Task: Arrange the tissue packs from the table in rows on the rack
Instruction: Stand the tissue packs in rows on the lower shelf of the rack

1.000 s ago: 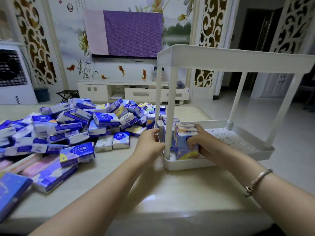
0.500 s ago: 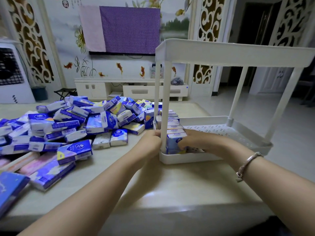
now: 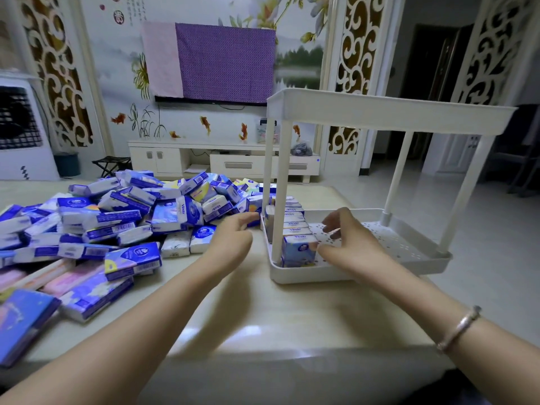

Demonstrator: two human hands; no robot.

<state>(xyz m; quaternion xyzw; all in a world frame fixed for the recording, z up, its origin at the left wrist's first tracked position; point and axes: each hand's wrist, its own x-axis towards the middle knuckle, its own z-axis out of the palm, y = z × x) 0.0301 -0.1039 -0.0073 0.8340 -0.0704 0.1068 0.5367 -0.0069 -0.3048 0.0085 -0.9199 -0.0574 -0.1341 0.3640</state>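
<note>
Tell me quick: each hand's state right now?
Left hand: open, holding nothing, beside the rack.
Right hand: open, fingers touching the nearest tissue pack in the row.

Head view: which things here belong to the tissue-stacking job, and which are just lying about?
Job: pile of tissue packs; row of packs in rack; table; left hand; right hand.

Lying about: covered TV; TV cabinet; folding stool; bin.
</note>
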